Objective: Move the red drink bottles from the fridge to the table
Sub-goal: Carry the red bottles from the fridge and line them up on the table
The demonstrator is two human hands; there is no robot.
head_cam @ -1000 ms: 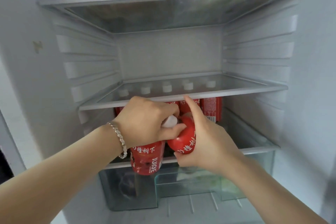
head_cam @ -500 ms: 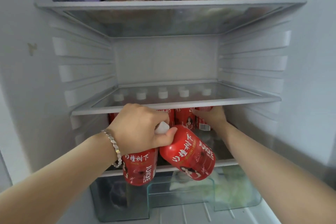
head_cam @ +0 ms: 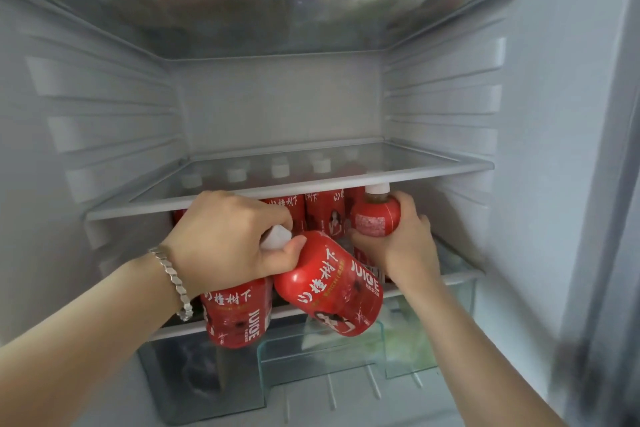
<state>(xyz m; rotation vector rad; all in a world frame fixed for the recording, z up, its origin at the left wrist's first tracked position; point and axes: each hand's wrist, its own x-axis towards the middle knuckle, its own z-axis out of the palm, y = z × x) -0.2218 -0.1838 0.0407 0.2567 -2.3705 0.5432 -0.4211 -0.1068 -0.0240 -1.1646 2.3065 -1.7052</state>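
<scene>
I have a single view, from the camera on the person's head, facing straight into the open fridge and tilted slightly up, so the glass shelf (head_cam: 291,184) just above both hands is seen partly from below. It sits close: both forearms come in from the bottom corners, the left hand (head_cam: 225,239) and right hand (head_cam: 401,243) meet a little below the middle, and the fridge walls fill the frame beyond them on every side. With no second camera, no part of the scene is shared between views.
</scene>
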